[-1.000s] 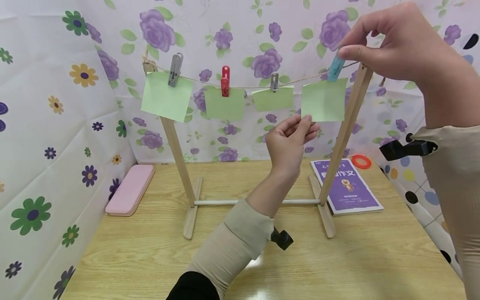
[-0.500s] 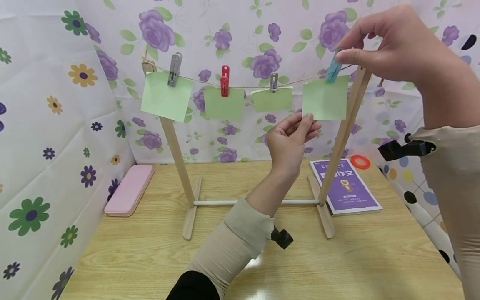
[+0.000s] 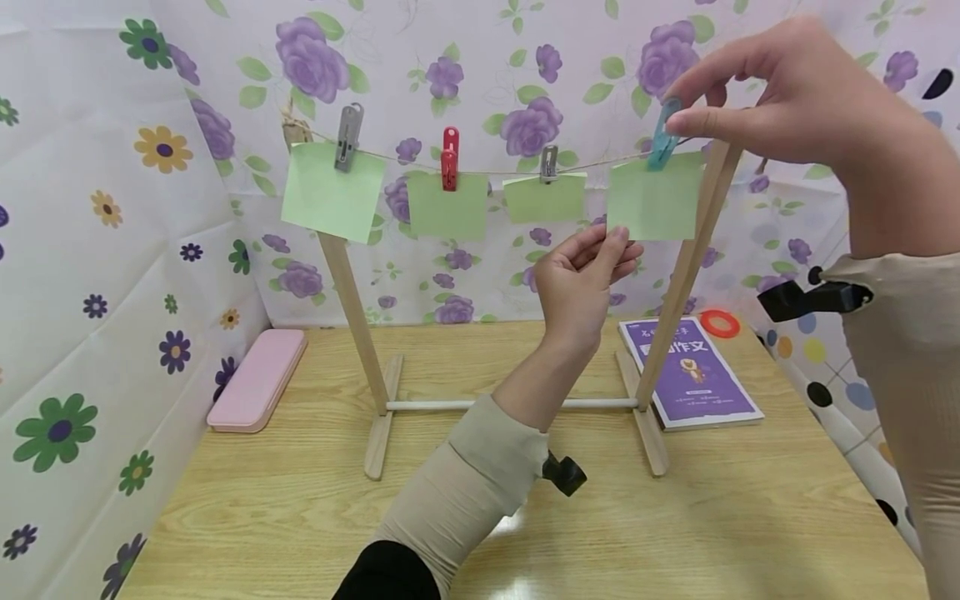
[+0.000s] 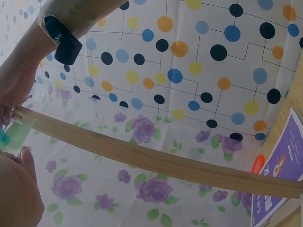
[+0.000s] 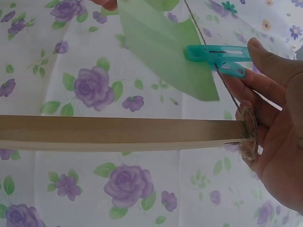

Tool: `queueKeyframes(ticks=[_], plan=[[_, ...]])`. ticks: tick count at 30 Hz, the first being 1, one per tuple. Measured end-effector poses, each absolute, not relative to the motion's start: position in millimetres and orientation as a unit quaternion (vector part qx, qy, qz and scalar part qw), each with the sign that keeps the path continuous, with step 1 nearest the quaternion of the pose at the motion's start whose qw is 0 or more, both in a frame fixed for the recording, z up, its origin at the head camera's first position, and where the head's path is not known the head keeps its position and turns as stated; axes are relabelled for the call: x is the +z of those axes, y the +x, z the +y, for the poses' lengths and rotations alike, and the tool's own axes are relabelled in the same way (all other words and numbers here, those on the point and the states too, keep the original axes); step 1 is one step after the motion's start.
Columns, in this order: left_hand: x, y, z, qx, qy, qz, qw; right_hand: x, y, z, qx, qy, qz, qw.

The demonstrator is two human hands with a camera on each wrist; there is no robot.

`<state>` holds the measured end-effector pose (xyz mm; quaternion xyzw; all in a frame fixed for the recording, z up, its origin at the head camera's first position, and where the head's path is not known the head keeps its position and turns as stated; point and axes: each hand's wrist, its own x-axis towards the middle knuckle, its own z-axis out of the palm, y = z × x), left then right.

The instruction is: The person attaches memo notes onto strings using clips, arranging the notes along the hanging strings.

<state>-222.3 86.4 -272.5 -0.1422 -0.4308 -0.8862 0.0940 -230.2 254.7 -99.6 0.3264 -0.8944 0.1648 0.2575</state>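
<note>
In the head view, my right hand [image 3: 802, 100] pinches the handles of a blue clothespin [image 3: 663, 140] between thumb and fingers, near the right end of a string. The clothespin overlaps the top edge of a pale green sheet of paper [image 3: 652, 200]. My left hand [image 3: 576, 292] pinches that sheet's lower left corner. From the right wrist view, the clothespin [image 5: 208, 53] lies across both the string [image 5: 198, 26] and the paper's edge [image 5: 165, 61]. Other green sheets hang to the left under a grey clothespin [image 3: 348, 137], a red clothespin [image 3: 450, 158] and a small grey clothespin [image 3: 549, 164].
The string is tied between a left wooden post [image 3: 352, 325] and a right wooden post [image 3: 686, 283], joined low by a white rod [image 3: 431, 406]. A pink case [image 3: 258, 381] lies left on the table [image 3: 675, 533]. A purple book [image 3: 697, 375] and red ring [image 3: 719, 323] lie right.
My right hand and the blue clothespin have shifted slightly left and down. The paper's top has moved a little right. My left hand stays almost still at the corner.
</note>
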Motion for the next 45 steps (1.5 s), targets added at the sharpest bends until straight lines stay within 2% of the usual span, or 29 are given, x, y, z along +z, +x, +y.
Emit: queueKeyframes(ticks=[19, 27, 34, 40, 45], plan=[[-274, -224, 85, -0.888, -0.139, -0.427, 0.093, -100, -233, 251, 0.171, 0.342, -0.881, 0.279], [-273, -226, 85, -0.884, -0.148, -0.435, 0.093, -110, -237, 253, 0.22, 0.331, -0.841, 0.367], [-273, -227, 87, -0.872, -0.174, -0.453, 0.068, -126, -240, 270, 0.249, 0.324, -0.8, 0.44], [-276, -228, 87, -0.867, -0.173, -0.465, 0.051, -150, -242, 277, 0.346, 0.305, -0.73, 0.505], [-283, -231, 82, -0.849, -0.172, -0.497, 0.047, -177, -230, 271, 0.423, 0.264, -0.675, 0.544]])
